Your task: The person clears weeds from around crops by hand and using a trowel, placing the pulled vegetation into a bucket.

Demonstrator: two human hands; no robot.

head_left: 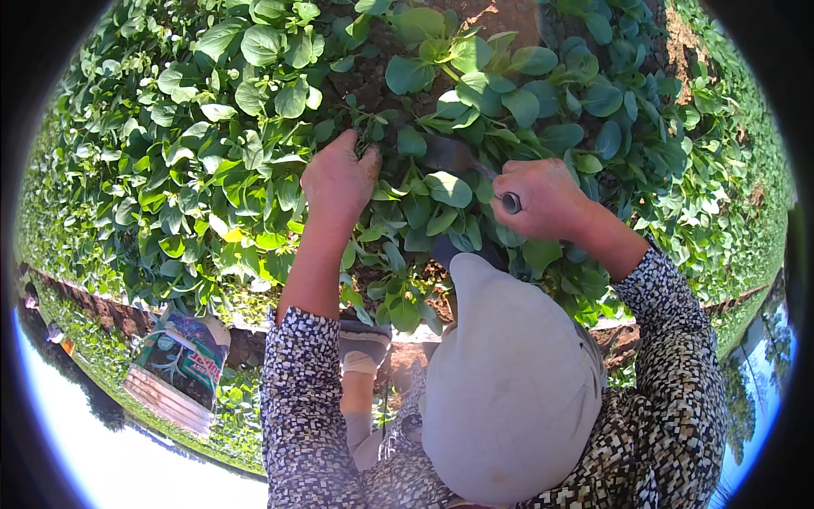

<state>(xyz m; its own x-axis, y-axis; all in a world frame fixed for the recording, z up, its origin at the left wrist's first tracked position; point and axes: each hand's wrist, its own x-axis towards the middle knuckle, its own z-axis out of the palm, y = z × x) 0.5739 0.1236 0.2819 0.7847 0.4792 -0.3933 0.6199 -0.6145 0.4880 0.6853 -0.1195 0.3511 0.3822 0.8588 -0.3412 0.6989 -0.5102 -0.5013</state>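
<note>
- A short-handled tool (pixel 500 193) sits clenched in the right hand (pixel 543 202), its round metal handle end showing at the fist and its dark flat blade (pixel 449 154) angling up and left into the foliage.
- Leafy green plants (pixel 424 195) with broad, rounded leaves crowd the bed; the left hand (pixel 337 180) pinches a small sprig (pixel 366 140) among them, just left of the blade.
- Dark soil (pixel 365 81) shows between the plants above the hands.

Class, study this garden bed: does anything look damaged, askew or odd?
Nothing stands out. The left hand grips leaves, the right hand holds a tool handle, and the plants look green and whole.
</note>
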